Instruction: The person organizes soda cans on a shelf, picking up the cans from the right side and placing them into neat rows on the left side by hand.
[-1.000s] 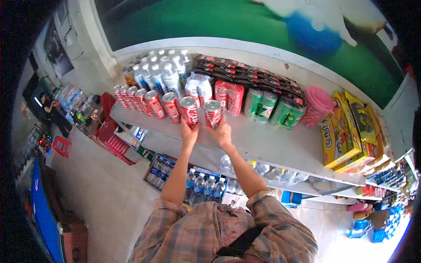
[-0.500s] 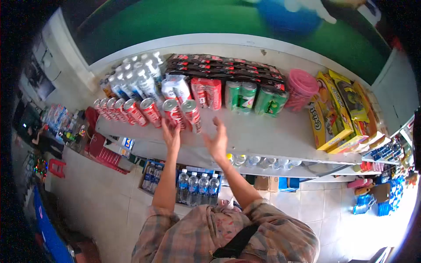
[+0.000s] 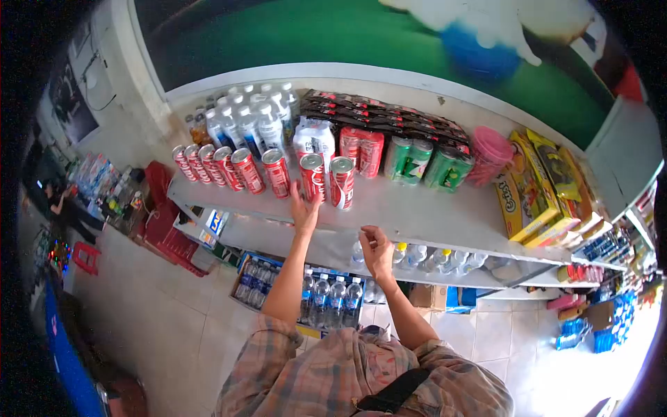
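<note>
A row of red soda cans (image 3: 246, 170) stands upright along the shelf's front left. My left hand (image 3: 304, 212) is open at the base of one red can (image 3: 313, 170), fingers at its left side and thumb in front; it appears to touch the can. One more red can (image 3: 342, 183) stands just to the right. My right hand (image 3: 377, 251) is lower, before the shelf's front edge, with its fingers curled in and nothing visible in them. Behind the cans are a white wrapped can pack (image 3: 315, 137), a red can pack (image 3: 361, 149) and green can packs (image 3: 408, 160).
Clear bottles (image 3: 257, 121) and black packets (image 3: 385, 115) line the back of the shelf (image 3: 417, 215). A pink tub (image 3: 490, 156) and yellow boxes (image 3: 531, 191) stand to the right. Bottled water (image 3: 326, 299) is below. Red chairs (image 3: 170, 233) are at left.
The view has shifted, so the shelf appears farther right. My right hand has drawn back and down from the cans, its spread fingers now curled. My left hand stays by the same can.
</note>
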The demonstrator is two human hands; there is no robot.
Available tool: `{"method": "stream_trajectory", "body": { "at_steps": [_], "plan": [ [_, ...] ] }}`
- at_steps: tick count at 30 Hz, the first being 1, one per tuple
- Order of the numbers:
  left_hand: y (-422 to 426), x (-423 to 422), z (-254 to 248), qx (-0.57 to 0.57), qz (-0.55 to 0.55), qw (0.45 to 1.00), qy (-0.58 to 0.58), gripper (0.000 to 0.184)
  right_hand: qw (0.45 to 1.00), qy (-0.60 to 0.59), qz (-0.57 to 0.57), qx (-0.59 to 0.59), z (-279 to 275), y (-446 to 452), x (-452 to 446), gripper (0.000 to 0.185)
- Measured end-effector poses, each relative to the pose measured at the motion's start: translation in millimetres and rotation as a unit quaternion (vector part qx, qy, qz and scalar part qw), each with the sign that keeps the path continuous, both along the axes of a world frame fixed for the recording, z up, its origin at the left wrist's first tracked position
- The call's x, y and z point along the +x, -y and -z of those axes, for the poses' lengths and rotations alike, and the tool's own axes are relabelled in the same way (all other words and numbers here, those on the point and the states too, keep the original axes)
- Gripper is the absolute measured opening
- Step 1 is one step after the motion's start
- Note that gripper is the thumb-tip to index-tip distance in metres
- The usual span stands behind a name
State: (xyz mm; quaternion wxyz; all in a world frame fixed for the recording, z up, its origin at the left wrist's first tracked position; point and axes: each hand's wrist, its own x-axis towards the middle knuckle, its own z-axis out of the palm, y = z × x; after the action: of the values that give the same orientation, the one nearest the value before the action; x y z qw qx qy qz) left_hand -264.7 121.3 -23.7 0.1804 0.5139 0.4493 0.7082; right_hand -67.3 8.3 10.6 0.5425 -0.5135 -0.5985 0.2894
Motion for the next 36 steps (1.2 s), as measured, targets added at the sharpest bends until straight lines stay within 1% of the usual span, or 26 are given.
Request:
{"method": "stream_trajectory", "body": {
  "at_steps": [1, 3, 4, 6, 7, 9, 10, 11, 12, 13, 14, 15, 16, 18, 20, 21, 22, 23, 24, 25, 28, 30, 33, 34, 35, 36],
  "plan": [
    [-1, -3, 1, 0.002, 0.01, 1.0, -0.002, 0.079, 1.0, -0.002, 0.01, 0.002, 0, 2, -2, 0.017],
    [2, -5, 1, -0.006, 0.009, 0.997, -0.079, 0.083, 1.0, 0.002, 0.003, 0.011, -2, 7, -5, 0.026],
    [3, -5, -1, -0.005, 0.014, 0.997, -0.077, 0.083, 1.0, 0.004, 0.008, 0.012, -5, 7, -5, 0.026],
    [6, -5, -6, -0.035, 0.012, 0.991, -0.127, 0.087, 0.999, 0.003, -0.004, 0.043, -16, -3, -5, 0.038],
    [7, -5, -8, -0.034, 0.012, 0.992, -0.123, 0.087, 0.999, 0.007, -0.004, 0.045, -25, -11, -6, 0.038],
    [6, -5, -15, -0.007, 0.033, 0.988, -0.149, 0.085, 0.993, 0.036, 0.011, 0.116, -43, -32, -12, 0.057],
    [9, -5, -22, -0.015, 0.035, 0.986, -0.165, 0.082, 0.992, 0.037, 0.013, 0.12, -45, -47, -16, 0.057],
    [11, -2, -27, -0.01, 0.035, 0.986, -0.165, 0.082, 0.978, 0.08, 0.027, 0.191, -44, -64, -23, 0.068],
    [12, -1, -26, -0.033, 0.053, 0.989, -0.132, 0.082, 0.957, 0.123, 0.042, 0.261, -40, -80, -29, 0.079],
    [11, -1, -26, -0.057, 0.071, 0.991, -0.1, 0.081, 0.956, 0.122, 0.044, 0.265, -39, -91, -35, 0.079],
    [10, 0, -25, -0.038, 0.041, 0.991, -0.124, 0.082, 0.963, 0.108, 0.001, 0.245, -37, -101, -40, 0.086],
    [5, -1, -21, -0.036, 0.045, 0.99, -0.125, 0.082, 0.969, 0.093, -0.039, 0.223, -33, -109, -44, 0.094],
    [-4, -3, -14, -0.016, 0.026, 0.992, -0.124, 0.081, 0.97, 0.093, -0.03, 0.223, -27, -115, -47, 0.094],
    [-20, -6, 1, 0.004, 0.024, 0.992, -0.127, 0.081, 0.994, 0.06, -0.088, 0.018, -18, -125, -49, 0.098],
    [-27, -9, 14, -0.1, -0.055, 0.985, -0.126, 0.077, 0.995, 0.066, -0.067, 0.024, -16, -124, -48, 0.093],
    [-21, 1, 8, -0.099, -0.046, 0.985, -0.131, 0.077, 0.995, 0.076, -0.064, 0.029, -15, -121, -43, 0.087],
    [-10, 7, -6, -0.098, -0.037, 0.991, -0.089, 0.075, 0.995, 0.072, -0.057, 0.028, -14, -117, -34, 0.087],
    [-3, 14, -15, -0.096, -0.03, 0.994, -0.047, 0.073, 0.995, 0.086, -0.042, 0.017, -16, -114, -27, 0.078],
    [-5, 14, -11, -0.096, -0.028, 0.994, -0.051, 0.073, 0.994, 0.101, -0.029, 0.007, -18, -111, -21, 0.068],
    [-10, 8, -3, -0.106, -0.047, 0.991, -0.07, 0.072, 0.995, 0.099, -0.029, 0.006, -21, -108, -11, 0.068],
    [-14, -4, 10, -0.118, -0.067, 0.987, -0.08, 0.071, 0.996, 0.025, 0.004, 0.09, -37, -91, 46, 0.048],
    [-13, -1, 6, -0.11, -0.054, 0.99, -0.07, 0.069, 0.995, 0.017, 0.031, 0.09, -37, -91, 88, 0.046],
    [9, 34, -34, -0.113, -0.067, 0.989, -0.061, 0.067, 0.986, 0.026, 0.119, 0.116, -44, -87, 156, 0.043],
    [2, 37, -22, -0.079, -0.084, 0.99, -0.077, 0.055, 0.981, 0.027, 0.144, 0.125, -47, -85, 178, 0.045],
    [2, 50, -28, -0.077, -0.087, 0.99, -0.076, 0.055, 0.976, 0.03, 0.168, 0.133, -48, -85, 198, 0.046],
    [8, 76, -40, -0.063, 0.007, 0.998, -0.004, 0.05, 0.973, 0.037, 0.197, 0.112, -50, -84, 217, 0.047]
  ]
}}
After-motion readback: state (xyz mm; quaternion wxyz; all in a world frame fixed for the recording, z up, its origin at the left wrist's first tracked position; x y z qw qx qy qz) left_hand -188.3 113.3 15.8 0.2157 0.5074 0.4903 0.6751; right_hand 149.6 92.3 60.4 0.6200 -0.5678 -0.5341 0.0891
